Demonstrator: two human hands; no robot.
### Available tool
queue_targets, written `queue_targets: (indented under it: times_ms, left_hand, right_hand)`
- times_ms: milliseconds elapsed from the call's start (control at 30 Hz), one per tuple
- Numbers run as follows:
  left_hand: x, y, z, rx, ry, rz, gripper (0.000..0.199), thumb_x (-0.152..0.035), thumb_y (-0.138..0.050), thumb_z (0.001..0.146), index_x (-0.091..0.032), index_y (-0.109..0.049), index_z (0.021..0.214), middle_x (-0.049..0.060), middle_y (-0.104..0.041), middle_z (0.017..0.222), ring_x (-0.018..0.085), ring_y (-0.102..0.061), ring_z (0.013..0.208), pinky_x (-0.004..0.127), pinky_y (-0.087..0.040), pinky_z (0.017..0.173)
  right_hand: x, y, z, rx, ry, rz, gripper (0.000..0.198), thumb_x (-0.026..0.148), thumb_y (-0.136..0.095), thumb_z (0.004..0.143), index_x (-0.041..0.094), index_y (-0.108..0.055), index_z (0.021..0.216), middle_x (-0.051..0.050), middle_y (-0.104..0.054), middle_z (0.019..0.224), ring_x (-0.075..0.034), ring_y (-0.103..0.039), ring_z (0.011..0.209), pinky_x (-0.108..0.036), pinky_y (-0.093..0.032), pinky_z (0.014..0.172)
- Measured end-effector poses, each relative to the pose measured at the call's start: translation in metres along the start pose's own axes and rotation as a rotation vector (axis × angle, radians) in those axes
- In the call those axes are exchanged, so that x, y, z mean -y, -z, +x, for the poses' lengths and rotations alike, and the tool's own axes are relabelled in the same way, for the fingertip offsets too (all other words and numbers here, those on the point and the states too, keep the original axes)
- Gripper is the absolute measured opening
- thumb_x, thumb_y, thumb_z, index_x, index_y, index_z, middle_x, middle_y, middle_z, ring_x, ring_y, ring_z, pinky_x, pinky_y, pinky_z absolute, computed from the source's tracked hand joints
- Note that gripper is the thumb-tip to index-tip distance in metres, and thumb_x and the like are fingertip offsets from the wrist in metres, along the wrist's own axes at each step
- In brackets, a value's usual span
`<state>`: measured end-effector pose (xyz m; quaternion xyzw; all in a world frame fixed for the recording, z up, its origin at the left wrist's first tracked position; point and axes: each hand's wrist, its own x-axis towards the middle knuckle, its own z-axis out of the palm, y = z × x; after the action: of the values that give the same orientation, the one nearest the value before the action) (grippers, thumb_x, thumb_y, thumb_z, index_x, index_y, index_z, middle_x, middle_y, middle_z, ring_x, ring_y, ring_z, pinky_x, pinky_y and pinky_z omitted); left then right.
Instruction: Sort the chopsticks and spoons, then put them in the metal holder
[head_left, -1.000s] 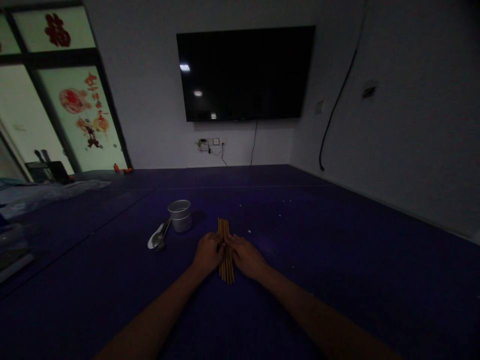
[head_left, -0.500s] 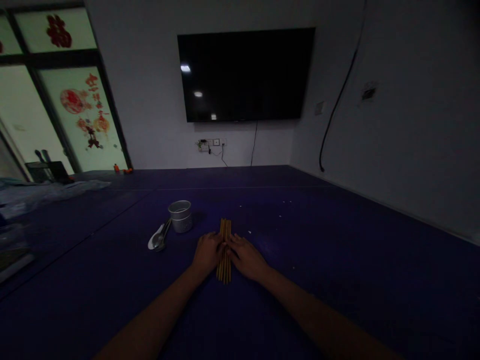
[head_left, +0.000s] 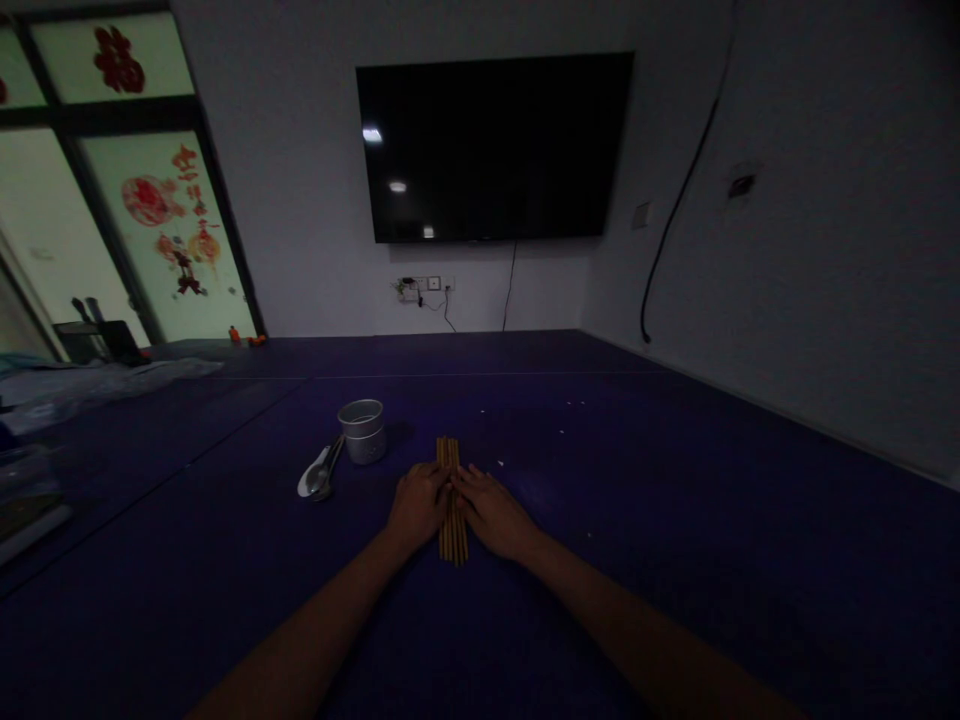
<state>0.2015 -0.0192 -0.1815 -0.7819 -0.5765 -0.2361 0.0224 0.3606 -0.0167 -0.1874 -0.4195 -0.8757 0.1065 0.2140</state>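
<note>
A bundle of yellow-brown chopsticks (head_left: pixel 453 538) lies on the dark blue surface in front of me, pointing away, its middle partly covered by fingers. From the left, my left hand (head_left: pixel 421 503) is closed against the bundle. My right hand (head_left: pixel 491 508) grips it from the other side, with its fingertips over the sticks and close to the left fingers. Left of the chopsticks stands a metal cup (head_left: pixel 364 440). Beside that cup lie a few spoons (head_left: pixel 321 477), one with a white bowl, and touching one another.
The dark blue surface (head_left: pixel 480 640) reaches to the wall, with small white scraps scattered to the right. At the left edge is a clear container (head_left: pixel 34 490), with plastic sheeting (head_left: pixel 112 385) behind it. A television (head_left: pixel 495 150) hangs on the wall.
The chopsticks have turned slightly: their far ends have shifted left and their near ends right. Both hands stay on the bundle in nearly the same place.
</note>
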Motion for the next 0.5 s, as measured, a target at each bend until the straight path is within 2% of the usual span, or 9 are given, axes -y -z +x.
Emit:
queue_targets:
  times_ms: [267,500]
  left_hand:
    - [-0.0025,0.0044,-0.0007,0.039,0.004,0.013,0.036,-0.025,-0.039,0.087,-0.021,-0.058,0.118,0.008,-0.056,0.126,0.02,-0.05,0.116,0.036,-0.039,0.099]
    - [0.0015,0.0009,0.0004,0.022,-0.027,0.001,0.034,-0.027,-0.04,0.087,-0.022,-0.06,0.114,0.007,-0.059,0.122,0.02,-0.054,0.111,0.036,-0.041,0.096]
  right_hand:
    - [-0.0004,-0.0007,0.0003,-0.028,0.006,-0.003,0.046,0.025,-0.031,0.092,0.015,-0.043,0.135,-0.011,-0.04,0.141,-0.025,-0.03,0.133,-0.046,-0.027,0.107]
    - [0.0001,-0.0004,-0.0007,-0.015,0.008,-0.012,0.047,0.028,-0.028,0.093,0.014,-0.041,0.137,-0.011,-0.04,0.141,-0.025,-0.029,0.134,-0.046,-0.027,0.107]
